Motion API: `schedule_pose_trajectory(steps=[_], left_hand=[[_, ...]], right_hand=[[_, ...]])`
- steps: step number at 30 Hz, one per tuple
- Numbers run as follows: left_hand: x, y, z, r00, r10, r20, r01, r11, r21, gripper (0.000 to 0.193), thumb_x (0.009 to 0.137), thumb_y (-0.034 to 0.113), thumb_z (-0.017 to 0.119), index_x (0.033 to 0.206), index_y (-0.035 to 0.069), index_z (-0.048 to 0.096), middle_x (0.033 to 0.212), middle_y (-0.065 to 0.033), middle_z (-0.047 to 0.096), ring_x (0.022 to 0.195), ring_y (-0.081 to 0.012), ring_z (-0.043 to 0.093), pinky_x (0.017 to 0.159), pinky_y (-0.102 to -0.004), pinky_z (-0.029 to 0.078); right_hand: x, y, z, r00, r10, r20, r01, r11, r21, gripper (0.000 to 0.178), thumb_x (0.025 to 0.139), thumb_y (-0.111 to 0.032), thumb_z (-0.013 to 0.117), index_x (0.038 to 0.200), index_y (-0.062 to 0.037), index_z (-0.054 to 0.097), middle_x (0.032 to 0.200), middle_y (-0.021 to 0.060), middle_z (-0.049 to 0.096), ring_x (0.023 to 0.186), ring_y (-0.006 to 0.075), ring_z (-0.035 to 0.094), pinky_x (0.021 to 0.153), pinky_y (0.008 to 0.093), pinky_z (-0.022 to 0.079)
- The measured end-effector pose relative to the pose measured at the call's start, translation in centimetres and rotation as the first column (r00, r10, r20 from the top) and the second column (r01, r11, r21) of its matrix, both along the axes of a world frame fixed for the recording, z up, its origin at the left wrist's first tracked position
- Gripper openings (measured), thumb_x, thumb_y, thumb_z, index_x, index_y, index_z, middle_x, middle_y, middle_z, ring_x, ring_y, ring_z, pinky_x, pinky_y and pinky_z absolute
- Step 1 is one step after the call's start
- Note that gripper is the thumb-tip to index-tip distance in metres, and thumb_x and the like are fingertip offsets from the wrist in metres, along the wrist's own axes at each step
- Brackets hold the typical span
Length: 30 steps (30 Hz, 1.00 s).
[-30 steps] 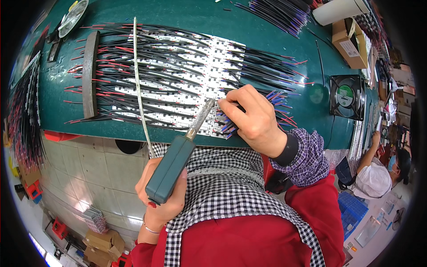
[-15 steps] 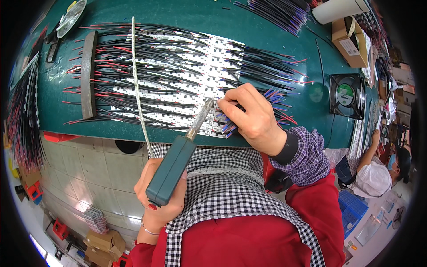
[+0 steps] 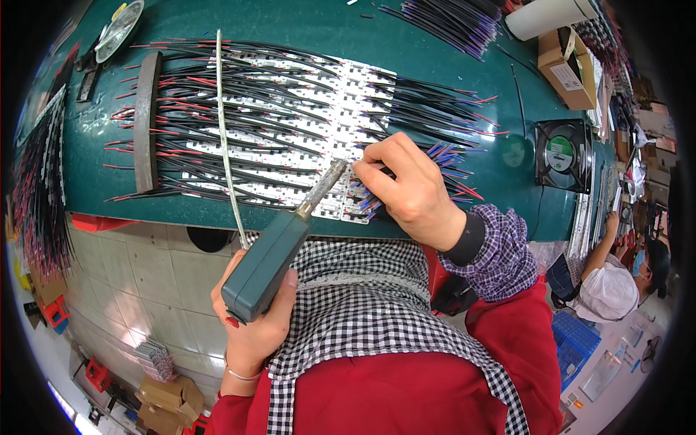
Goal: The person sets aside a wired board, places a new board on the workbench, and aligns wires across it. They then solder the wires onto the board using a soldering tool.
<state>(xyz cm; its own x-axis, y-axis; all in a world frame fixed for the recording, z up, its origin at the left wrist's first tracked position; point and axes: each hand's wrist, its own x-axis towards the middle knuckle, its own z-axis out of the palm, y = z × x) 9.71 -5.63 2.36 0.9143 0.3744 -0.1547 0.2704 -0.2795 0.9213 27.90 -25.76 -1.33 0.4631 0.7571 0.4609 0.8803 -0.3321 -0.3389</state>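
My left hand is wrapped round a soldering iron with a chunky dark green body. Its metal tip points up and right, reaching the white circuit boards beside my right fingertips. My right hand is closed in a pinch over the lower right of the boards. Within it is a bunch of black wires with blue and red ends, fanning out past the knuckles. Rows of black wires with red ends lie leftward across the boards. What touches the iron's tip is too small to make out.
A curved grey bar rests across the wires at left, and a pale cord crosses them. Further right stand a black fan and a cardboard box. More wires lie at the back. Another person sits at far right.
My left hand and the soldering iron's body have shifted slightly left and up, the tip staying near my right fingers. My right hand has barely moved.
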Motion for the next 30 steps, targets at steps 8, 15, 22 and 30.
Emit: schedule_pose_trajectory(steps=[8, 15, 22, 30], left_hand=[[-1.3, -0.4, 0.0, 0.992, 0.113, -0.060, -0.115, 0.993, -0.022, 0.016, 0.082, 0.000, 0.075, 0.097, -0.006, 0.070, 0.086, -0.0075, 0.067, 0.069, -0.0152, 0.063, 0.061, -0.0270, 0.049], [-2.3, 0.1, 0.1, 0.939, 0.340, 0.047, -0.306, 0.890, -0.337, 0.045, 0.083, -0.008, 0.069, 0.126, -0.006, 0.056, 0.108, -0.0160, 0.066, 0.059, -0.0118, 0.054, 0.048, -0.0258, 0.044], [-2.6, -0.4, -0.6, 0.938, 0.346, 0.014, -0.319, 0.880, -0.352, 0.051, 0.083, -0.009, 0.069, 0.132, -0.005, 0.054, 0.117, -0.0193, 0.067, 0.062, -0.0121, 0.058, 0.050, -0.0248, 0.045], [-3.5, 0.3, -2.2, 0.953, 0.288, 0.094, -0.254, 0.928, -0.272, 0.051, 0.084, -0.012, 0.067, 0.133, -0.006, 0.053, 0.118, -0.0192, 0.067, 0.062, -0.0119, 0.057, 0.051, -0.0254, 0.046]], right_hand=[[-0.1, 0.2, -0.1, 0.999, -0.001, 0.033, 0.001, 1.000, -0.017, 0.022, 0.070, -0.005, 0.065, 0.090, 0.0006, 0.063, 0.092, 0.0095, 0.056, 0.083, 0.0233, 0.056, 0.068, 0.0321, 0.052], [-0.1, 0.1, 0.3, 0.999, -0.006, 0.039, 0.007, 0.999, -0.041, 0.018, 0.070, -0.005, 0.064, 0.088, 0.0003, 0.062, 0.092, 0.0094, 0.055, 0.081, 0.0232, 0.055, 0.068, 0.0317, 0.052], [0.2, -0.9, 3.4, 1.000, 0.011, 0.009, -0.011, 0.999, 0.049, 0.042, 0.075, -0.005, 0.066, 0.116, 0.0013, 0.069, 0.095, 0.0105, 0.060, 0.085, 0.0263, 0.063, 0.068, 0.0339, 0.053], [-1.1, -0.3, 2.3, 0.985, -0.172, -0.010, 0.171, 0.984, -0.040, 0.054, 0.075, -0.001, 0.065, 0.129, 0.0013, 0.064, 0.091, 0.0082, 0.055, 0.083, 0.0225, 0.059, 0.070, 0.0323, 0.052]])
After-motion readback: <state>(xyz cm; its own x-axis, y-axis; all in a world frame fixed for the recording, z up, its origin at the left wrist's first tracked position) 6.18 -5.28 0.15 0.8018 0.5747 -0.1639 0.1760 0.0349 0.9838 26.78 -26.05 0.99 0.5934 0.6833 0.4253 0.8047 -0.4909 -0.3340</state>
